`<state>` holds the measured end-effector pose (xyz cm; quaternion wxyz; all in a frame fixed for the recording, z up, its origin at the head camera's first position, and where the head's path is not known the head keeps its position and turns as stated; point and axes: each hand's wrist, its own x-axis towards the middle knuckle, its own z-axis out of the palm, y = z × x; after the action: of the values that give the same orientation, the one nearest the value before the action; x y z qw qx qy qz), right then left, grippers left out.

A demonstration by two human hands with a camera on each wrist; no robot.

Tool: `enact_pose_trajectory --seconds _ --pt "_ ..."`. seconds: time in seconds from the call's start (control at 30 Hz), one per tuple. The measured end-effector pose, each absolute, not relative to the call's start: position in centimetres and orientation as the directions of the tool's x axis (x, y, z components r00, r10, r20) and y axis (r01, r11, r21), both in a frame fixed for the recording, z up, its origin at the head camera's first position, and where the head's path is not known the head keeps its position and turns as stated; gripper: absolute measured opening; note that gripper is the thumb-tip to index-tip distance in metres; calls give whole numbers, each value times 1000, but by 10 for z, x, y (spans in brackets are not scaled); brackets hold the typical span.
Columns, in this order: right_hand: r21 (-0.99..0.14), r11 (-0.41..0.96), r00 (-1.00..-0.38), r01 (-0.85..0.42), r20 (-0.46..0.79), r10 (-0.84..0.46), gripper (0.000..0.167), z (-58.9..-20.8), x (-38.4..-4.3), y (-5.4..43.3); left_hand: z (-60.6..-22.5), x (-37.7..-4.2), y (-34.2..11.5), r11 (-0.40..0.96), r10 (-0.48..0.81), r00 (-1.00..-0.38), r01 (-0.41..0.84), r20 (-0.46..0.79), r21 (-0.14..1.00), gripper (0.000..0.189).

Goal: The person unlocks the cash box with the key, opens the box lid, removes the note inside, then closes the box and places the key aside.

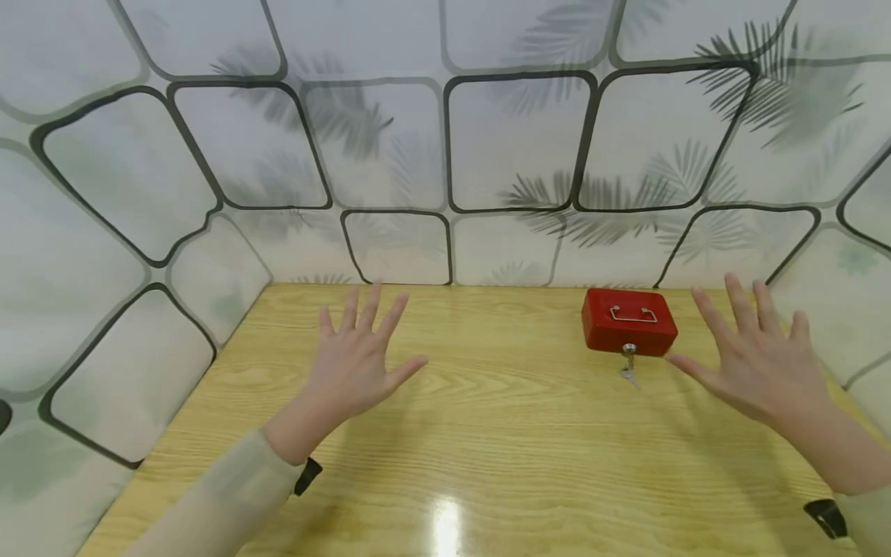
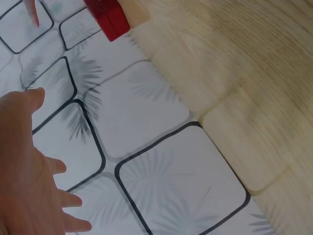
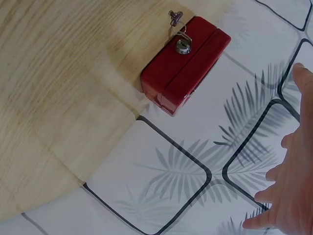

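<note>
"Ten fingers (image 1: 394,316), how do they lie?"

"Straight, spread and free, on the left hand (image 1: 355,367) and right hand (image 1: 762,371), both raised over the surface (image 1: 487,433)."

"And the red box (image 1: 626,334)?"

"On the surface, apart from the right hand, toward its ten o'clock; keys (image 1: 629,375) hang at the box's six. Patterned wall (image 1: 515,143) stands at twelve."

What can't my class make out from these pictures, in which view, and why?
Inside of the red box, all views: hidden by its closed lid.
Teeth of the keys, head and right wrist views: too small.
Right sleeve, head view: mostly cut off by the right edge.
</note>
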<state>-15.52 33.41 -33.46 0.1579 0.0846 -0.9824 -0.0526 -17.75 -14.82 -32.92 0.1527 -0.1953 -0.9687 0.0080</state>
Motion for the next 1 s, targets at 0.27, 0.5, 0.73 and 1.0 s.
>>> enact_pose_trajectory --seconds 0.27,0.5,0.73,1.0 --pt "123 980 -942 -155 282 -184 96 -329 -167 337 -325 -196 -117 902 429 -857 423 286 -87 88" --pt "96 978 -944 -183 259 -203 95 -330 -183 343 -332 -215 -79 887 458 -849 457 262 -70 88" --pt "34 979 -955 -202 216 -204 94 -345 -203 352 -352 -232 -32 873 468 -853 486 233 27 89" --pt "-63 971 -950 -232 229 -212 93 -368 -219 362 -378 -246 21 847 475 -849 512 229 141 86"
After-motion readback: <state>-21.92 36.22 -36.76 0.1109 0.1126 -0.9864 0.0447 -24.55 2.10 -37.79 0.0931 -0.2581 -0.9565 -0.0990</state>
